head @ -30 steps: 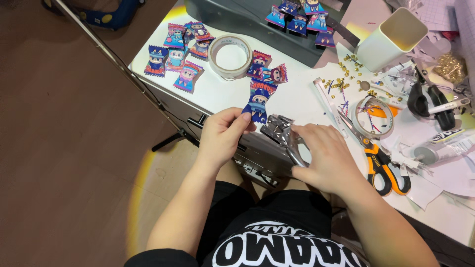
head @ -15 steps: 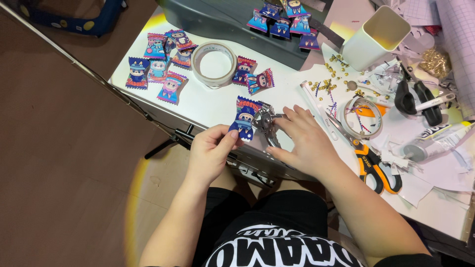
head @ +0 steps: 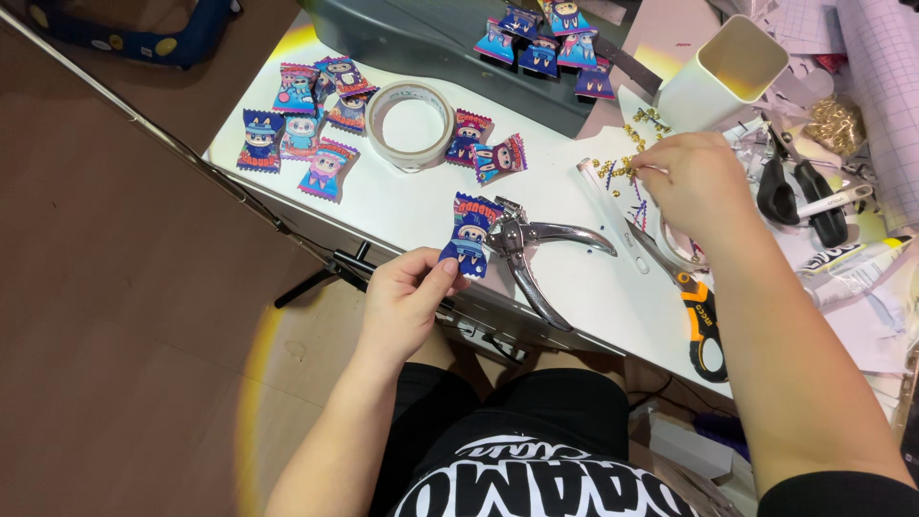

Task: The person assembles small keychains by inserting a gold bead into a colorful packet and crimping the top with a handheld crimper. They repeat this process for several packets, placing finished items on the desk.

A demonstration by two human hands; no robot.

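Left hand (head: 407,297) at the bench (head: 402,206) edge, fingers pinched shut on a blue cartoon-print packet (head: 471,233), its top corner now seated in the nose of the steel eyelet pliers (head: 531,254). Pliers let go since a moment ago, lying flat with handles spread. Right hand (head: 697,182) gone across to the scattered gold eyelets (head: 624,165), fingertips closing on them, grip unclear. Probably fetching an eyelet for the next press. Tape roll (head: 412,123) and other packets (head: 297,124) lying beyond.

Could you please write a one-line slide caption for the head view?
Left hand holds a blue packet beside metal pliers; right hand picks at gold eyelets on the white table.
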